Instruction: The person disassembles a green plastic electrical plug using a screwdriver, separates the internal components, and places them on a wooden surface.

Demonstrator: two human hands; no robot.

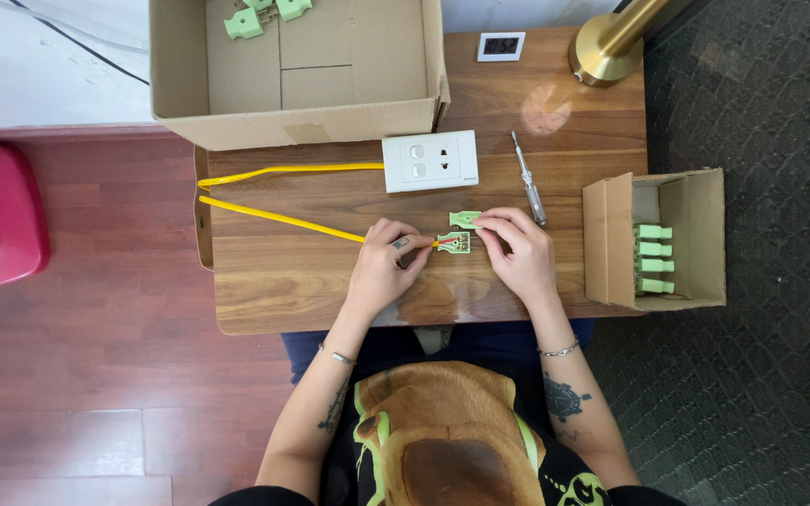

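Near the wooden table's (330, 300) front edge, my left hand (382, 267) pinches the yellow cable's (274, 217) stripped end into the open green plastic plug base (454, 243); my right hand (517, 253) grips the base. Loose strands could slip out if my pinch slackens.

Bare wood at 6 o'clock of both hands, open. White socket plate (429, 161) and big carton (297, 122) block 12 o'clock; screwdriver (528, 190) at 1; small box (653, 240) walls off 3; yellow cable (278, 217) crosses 9.
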